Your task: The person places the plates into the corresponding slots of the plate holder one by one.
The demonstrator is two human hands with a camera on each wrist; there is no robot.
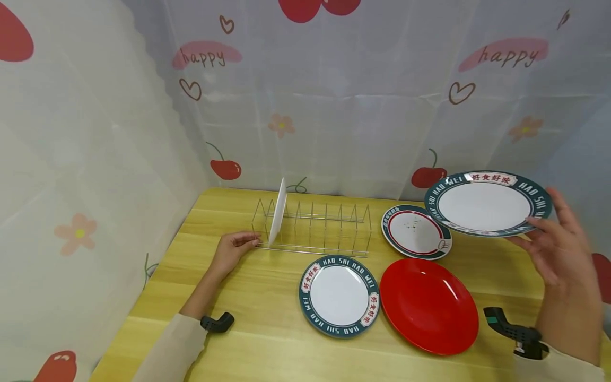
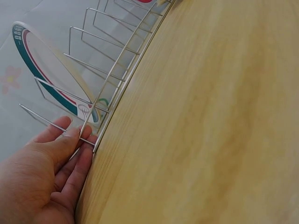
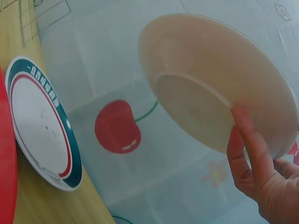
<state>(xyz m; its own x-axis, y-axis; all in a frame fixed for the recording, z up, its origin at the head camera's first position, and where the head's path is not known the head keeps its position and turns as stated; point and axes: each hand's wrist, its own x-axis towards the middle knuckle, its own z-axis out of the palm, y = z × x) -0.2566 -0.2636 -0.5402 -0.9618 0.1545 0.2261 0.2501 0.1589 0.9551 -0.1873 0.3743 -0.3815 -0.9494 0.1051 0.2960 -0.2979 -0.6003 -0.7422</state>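
My left hand (image 1: 234, 250) pinches the near left corner of a wire dish rack (image 1: 329, 253); the left wrist view shows thumb and fingers around its wire (image 2: 87, 140). One plate (image 1: 278, 212) stands on edge in a left slot of that rack, its green and red rim facing left. Up at the right, my right hand (image 1: 558, 246) grips a green-rimmed white plate (image 1: 487, 206) by its right edge, clear of the table. The right wrist view shows the pale underside of this held plate (image 3: 201, 60), with fingers beneath it.
On the table lie a second green-rimmed plate (image 1: 339, 297), a red plate (image 1: 429, 307) to its right, and a smaller plate with a red ring (image 1: 416, 232) behind the red one. A printed cloth (image 1: 334, 132) hangs behind the wooden table (image 1: 258, 318).
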